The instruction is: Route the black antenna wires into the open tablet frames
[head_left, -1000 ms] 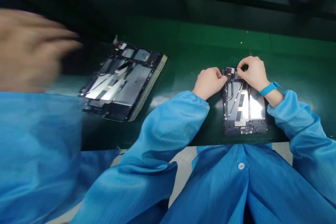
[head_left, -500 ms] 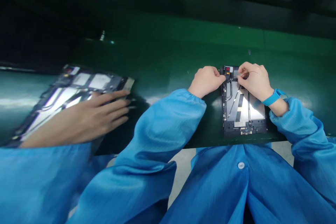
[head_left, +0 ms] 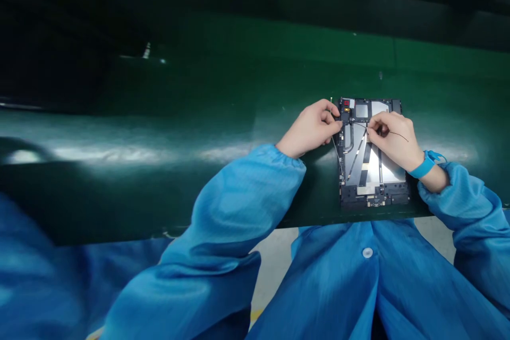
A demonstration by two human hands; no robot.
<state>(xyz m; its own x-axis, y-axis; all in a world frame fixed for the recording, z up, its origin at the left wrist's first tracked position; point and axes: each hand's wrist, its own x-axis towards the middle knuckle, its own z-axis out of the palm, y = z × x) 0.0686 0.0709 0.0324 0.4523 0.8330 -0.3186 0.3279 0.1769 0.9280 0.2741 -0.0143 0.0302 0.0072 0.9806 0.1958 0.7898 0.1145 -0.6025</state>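
An opened tablet [head_left: 354, 156] lies flat on the green table near its front edge, its inner parts, flat cables and shiny metal plate showing. My left hand [head_left: 313, 127] is at its upper left edge, thumb and forefinger pinched together. My right hand [head_left: 393, 135] is over its upper right part, fingertips closed on a thin dark cable [head_left: 398, 134]. The cable runs from near my left fingertips through my right fingers, with a loose tail over the back of the hand. A thin light-tipped strand [head_left: 331, 103] sticks out above my left fingers; whether it is the same cable I cannot tell.
A blue wrist strap [head_left: 424, 164] is round my right wrist. The green table [head_left: 223, 95] stretches left and back towards a dark ledge [head_left: 319, 0]. Blue clothing [head_left: 35, 271] of another person is at the lower left. A small bright object [head_left: 147, 50] lies farther back.
The co-worker's hand and the second opened tablet on the left have gone out of view. My right hand has moved slightly down and right, so more of the cable shows between my hands.
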